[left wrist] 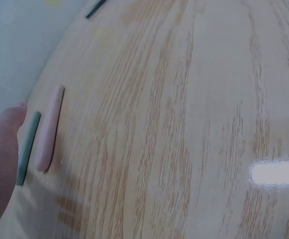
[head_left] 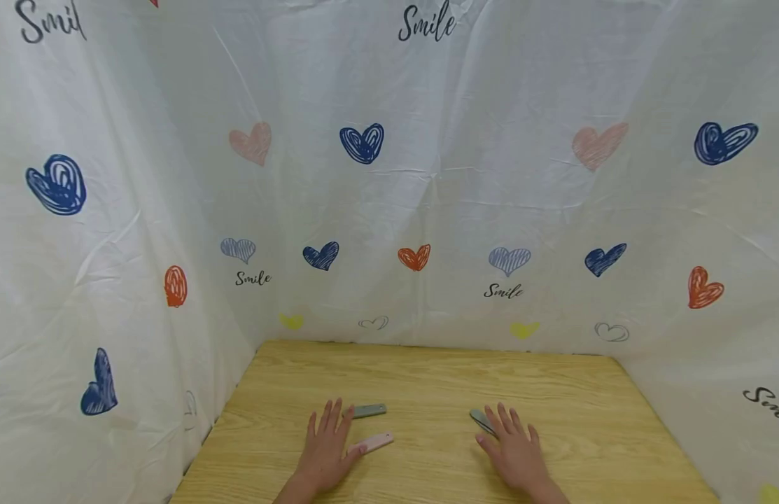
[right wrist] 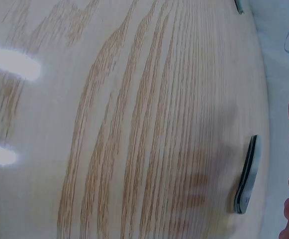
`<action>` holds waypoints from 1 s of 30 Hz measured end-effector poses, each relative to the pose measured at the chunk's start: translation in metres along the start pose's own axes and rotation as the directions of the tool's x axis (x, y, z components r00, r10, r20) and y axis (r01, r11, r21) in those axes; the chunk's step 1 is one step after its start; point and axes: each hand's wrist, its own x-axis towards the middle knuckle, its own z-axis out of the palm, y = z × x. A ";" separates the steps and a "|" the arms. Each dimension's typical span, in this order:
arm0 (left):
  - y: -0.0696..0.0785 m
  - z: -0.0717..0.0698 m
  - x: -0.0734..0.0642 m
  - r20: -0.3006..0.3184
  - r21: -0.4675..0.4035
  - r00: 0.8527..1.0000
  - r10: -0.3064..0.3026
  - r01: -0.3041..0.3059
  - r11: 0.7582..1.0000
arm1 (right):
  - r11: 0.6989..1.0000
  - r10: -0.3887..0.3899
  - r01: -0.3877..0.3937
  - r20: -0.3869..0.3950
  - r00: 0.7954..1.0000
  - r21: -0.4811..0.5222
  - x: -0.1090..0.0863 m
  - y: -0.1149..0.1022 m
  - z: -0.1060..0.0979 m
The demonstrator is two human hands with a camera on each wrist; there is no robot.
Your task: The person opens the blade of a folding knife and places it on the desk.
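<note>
My left hand point(head_left: 326, 448) is held flat with spread fingers at the left of the table. By its thumb and index finger lie a slim pink bar point(head_left: 378, 442) and a grey-green bar point(head_left: 369, 411), each with a small dot near its right end. In the left wrist view the pink bar point(left wrist: 49, 129) looks rounded and lies beside the green one point(left wrist: 29, 149). My right hand point(head_left: 515, 448), fingers straight, partly covers a slender grey-green piece point(head_left: 481, 420). The right wrist view shows this piece point(right wrist: 247, 174) with a dark slot along one side, like a folded pocket knife.
A light wood-grain table point(head_left: 427, 385) spreads under both hands. White cloth point(head_left: 427, 203) printed with hearts and "Smile" hangs behind it and along both sides. Lamp glare point(left wrist: 278, 173) shines on the tabletop.
</note>
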 end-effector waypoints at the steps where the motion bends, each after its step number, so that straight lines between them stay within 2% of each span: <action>1: 0.000 0.001 0.000 -0.001 0.009 1.000 0.006 -0.006 1.000 | 1.000 -0.009 0.009 0.000 1.000 -0.001 0.001 -0.002 0.001; 6: 0.000 0.004 -0.003 -0.010 0.022 0.999 0.037 -0.037 0.999 | 0.998 -0.056 0.056 -0.020 0.998 0.006 0.004 -0.011 0.007; 13: 0.002 0.006 -0.007 -0.019 -0.059 0.997 0.070 -0.071 0.996 | 0.995 -0.096 0.096 -0.004 0.995 0.012 0.008 -0.026 0.015; 19: 0.000 0.009 -0.010 0.033 -0.069 0.997 0.068 -0.066 0.995 | 0.993 -0.119 0.119 0.008 0.993 0.011 0.007 -0.038 0.018; 25: -0.004 0.009 -0.012 0.103 -0.053 0.992 0.070 -0.065 0.997 | 0.984 -0.175 0.175 -0.028 0.984 0.003 0.008 -0.047 0.029; 30: -0.004 0.007 -0.013 0.145 -0.024 0.986 0.075 -0.073 0.997 | 0.981 -0.196 0.195 0.035 0.980 0.013 0.011 -0.053 0.042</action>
